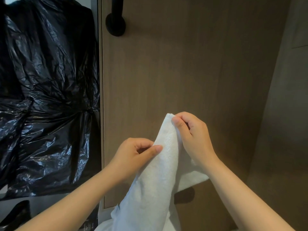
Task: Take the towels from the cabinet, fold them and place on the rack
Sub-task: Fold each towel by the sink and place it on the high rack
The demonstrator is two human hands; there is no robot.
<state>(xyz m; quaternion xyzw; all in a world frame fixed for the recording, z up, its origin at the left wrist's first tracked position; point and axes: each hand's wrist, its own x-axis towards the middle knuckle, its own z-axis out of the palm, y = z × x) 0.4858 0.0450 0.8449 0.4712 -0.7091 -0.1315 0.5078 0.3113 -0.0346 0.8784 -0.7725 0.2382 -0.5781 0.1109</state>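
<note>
A white towel (155, 177) hangs in front of me, held up by both hands before a brown wooden cabinet door (183, 64). My right hand (191, 135) pinches the towel's top corner between thumb and fingers. Lower and to the left, my left hand (133, 154) pinches the towel's left edge. The cloth drapes down from the corner and runs out of view at the bottom of the frame. No rack is in view.
A black round-based handle (115, 20) is fixed near the top left of the door. Crumpled black plastic bags (46, 97) fill the space to the left of the door. A second brown panel (283, 114) stands at the right.
</note>
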